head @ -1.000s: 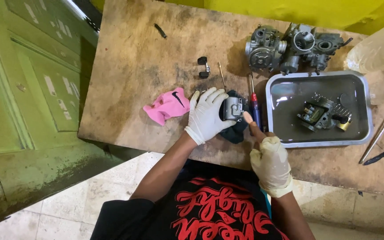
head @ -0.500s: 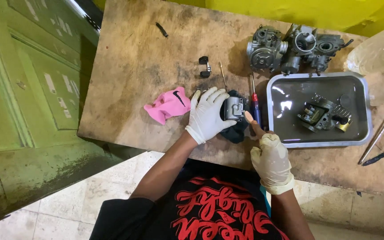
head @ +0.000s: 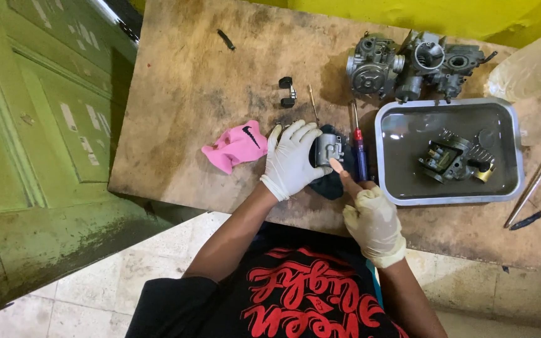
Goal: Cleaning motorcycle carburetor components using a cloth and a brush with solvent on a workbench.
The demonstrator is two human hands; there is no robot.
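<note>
Carburetor part (head: 329,149), small and grey metal, sits on a dark cloth (head: 329,183) near the front edge of the worn wooden table (head: 189,94). It looks like one piece taken from a larger assembly, so the work appears to be mid-way: disassembly is partly done, and cleaning or refitting of this piece is in hand.

Left hand (head: 292,159), in a white glove, lies over the left side of the part with fingers spread and curled around it, steadying it against the cloth. The grip is a loose clasp, not a tight fist. Right hand (head: 374,219), also gloved, is mostly closed with the index finger extended; its tip touches or nearly touches the lower right of the part. No tool is visible in it.

Just right of the part lies a screwdriver (head: 359,147) with a red and blue handle, untouched. A thin metal rod (head: 314,105) lies above the left hand, and a small black fitting (head: 287,91) sits further up. A pink cloth (head: 236,146) rests just left of the left hand.

Further right, a metal tray (head: 389,181) holds dark liquid with another carburetor body (head: 446,158) soaking in it. Above the tray, a cluster of grey carburetor bodies (head: 408,62) stands on the table, apparently awaiting attention. At the far right edge lie a second long tool (head: 536,181) and a clear plastic bag (head: 533,69).

Judging by the tray and the cluster, several units remain to be handled.
</note>
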